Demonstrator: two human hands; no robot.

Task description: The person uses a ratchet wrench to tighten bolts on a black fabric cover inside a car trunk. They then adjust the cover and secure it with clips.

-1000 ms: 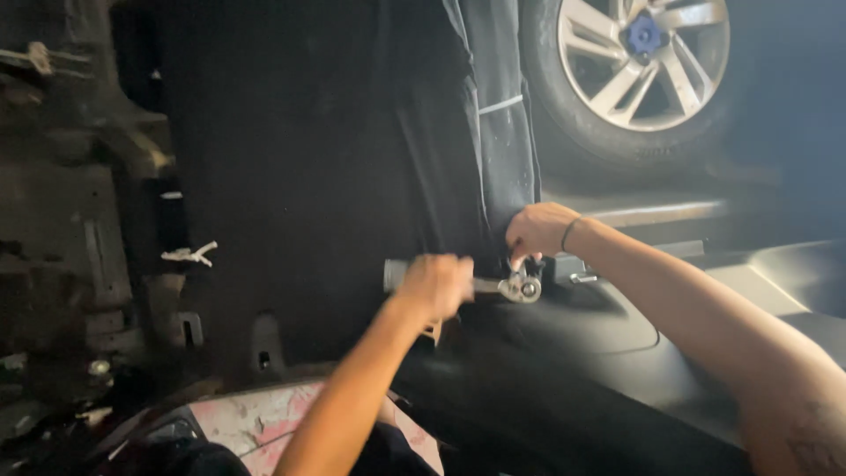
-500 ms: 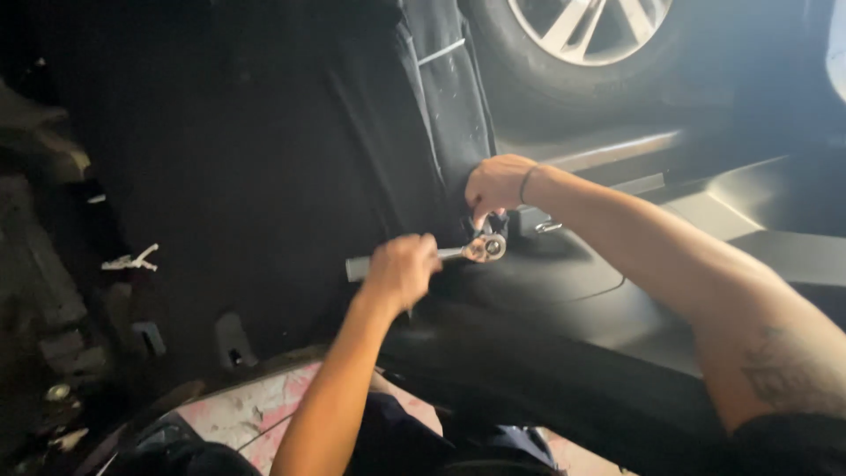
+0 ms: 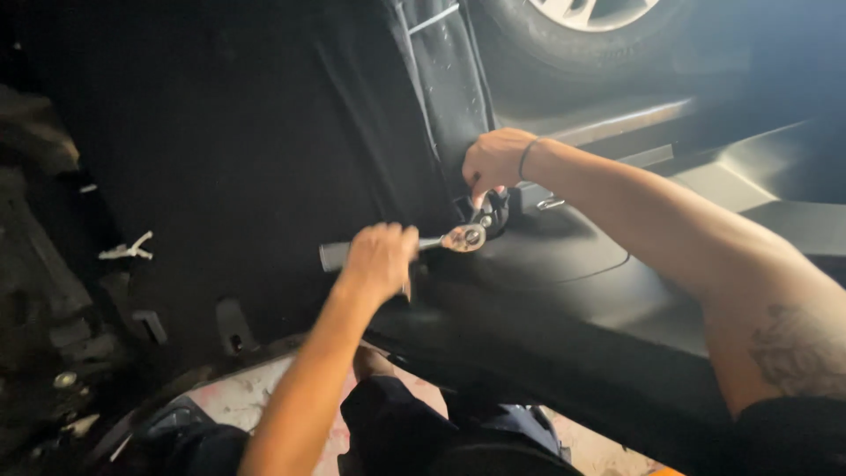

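Ratchet wrench (image 3: 441, 242) handle is clamped by left hand (image 3: 381, 257); right hand (image 3: 495, 163) fingers pinched at its head. Slippage off the fastener is judged possible if steadying lapses.

Left hand (image 3: 381, 260) is fisted tight, forearm stretched forward from below. Right hand (image 3: 495, 163) curls fingers downward, wrist bent, bare forearm reaching in from the right, thin band on the wrist.

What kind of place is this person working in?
Probably a car repair garage, working inside a stripped vehicle. The left hand grips a ratchet wrench, the right hand steadies its head against dark body panels, and another car's wheel stands just outside.
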